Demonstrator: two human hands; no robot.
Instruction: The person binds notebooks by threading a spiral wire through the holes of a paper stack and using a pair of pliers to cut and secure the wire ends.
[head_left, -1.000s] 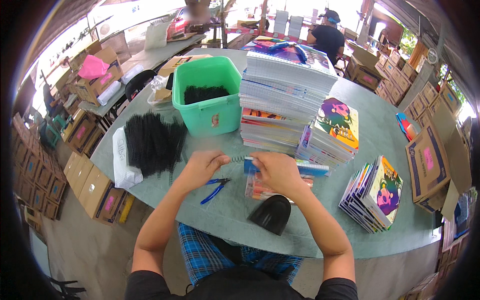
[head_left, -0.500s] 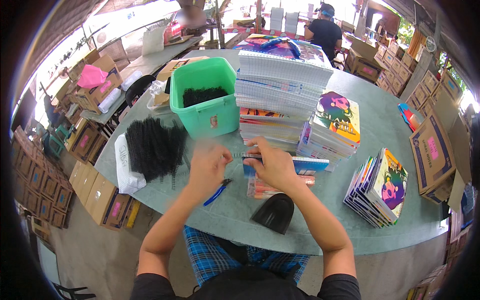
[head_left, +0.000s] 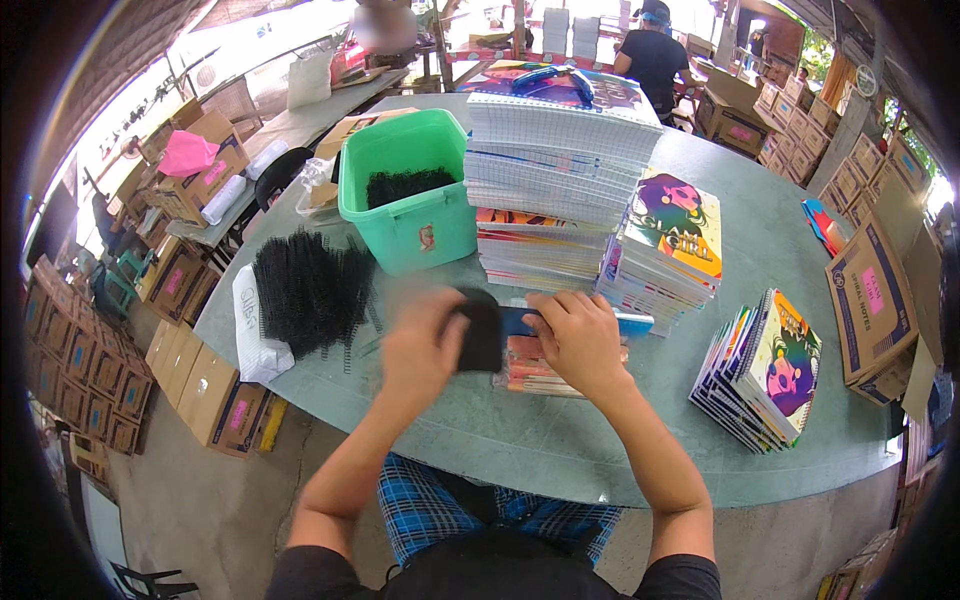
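Observation:
My left hand [head_left: 425, 350], partly blurred, is closed on a black curved piece with a rounded end [head_left: 482, 330]. It holds the piece at the left end of a blue notebook [head_left: 518, 320]. My right hand [head_left: 578, 335] grips that notebook, fingers over its upper edge. Beneath it lies a clear-wrapped bundle with orange and pink patterning [head_left: 545, 370]. To the left is a heap of black spiral binding coils [head_left: 310, 295]. A green bucket [head_left: 415, 235] behind my left hand holds more black coils. The notebook's left edge is hidden behind the black piece.
A tall stack of notebooks [head_left: 555, 150] stands behind my hands, blue-handled tools [head_left: 555, 80] on top. A shorter stack [head_left: 665, 250] adjoins it. Fanned spiral notebooks [head_left: 760, 375] and an open carton [head_left: 870, 310] are at right. A person in black [head_left: 655, 65] is far back.
My left hand has picked up the black curved piece from the table and brought it to the notebook's left end. My right hand has shifted right along the notebook. The blue pliers no longer show.

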